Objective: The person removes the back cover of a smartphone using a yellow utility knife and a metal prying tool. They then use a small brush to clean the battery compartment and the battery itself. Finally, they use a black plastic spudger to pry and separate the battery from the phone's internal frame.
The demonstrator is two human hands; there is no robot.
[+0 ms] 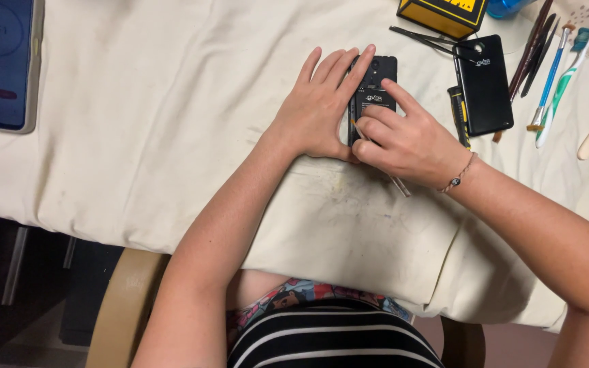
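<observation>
Phone (pixel 375 85) between left hand (pixel 318 109), right hand (pixel 403 140)

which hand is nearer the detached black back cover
Right. The right hand lies just beside the back cover; the left hand sits beyond the opened phone, farther away.

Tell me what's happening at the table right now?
A person is working on an opened black phone on a cream cloth. The left hand lies flat against its left edge, steadying it. The right hand presses a fingertip on the phone's middle and holds a thin tool at the lower edge. The phone's back cover lies to the right, with tweezers, brushes and a yellow box nearby.
</observation>
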